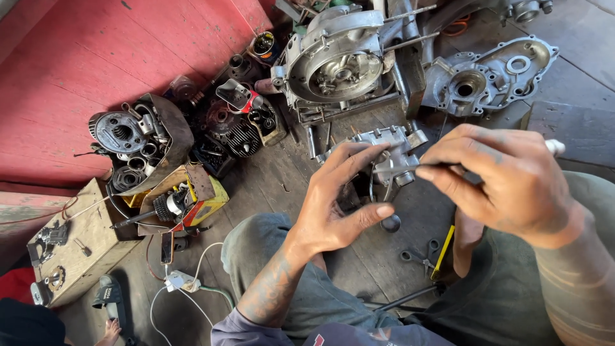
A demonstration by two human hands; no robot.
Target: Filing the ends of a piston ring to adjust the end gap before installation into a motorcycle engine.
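My left hand point(339, 198) grips a small grey metal engine part point(391, 154) from the left, fingers over its top and thumb below. My right hand point(506, 179) is closed on a thin dark tool with a white handle end point(556, 147); the tool's tip rests against the part's right side. Both hands hover above my knees and the wooden floor. A dark ring-shaped piece point(371, 186) hangs under the part, partly hidden by my fingers.
A large engine casing point(333, 61) and a flat crankcase cover point(493, 74) lie ahead. Boxes of engine parts point(147, 147) sit at the left by a red wall. Pliers with a yellow handle point(429, 253) lie on the floor. A wooden crate point(77, 243) stands at lower left.
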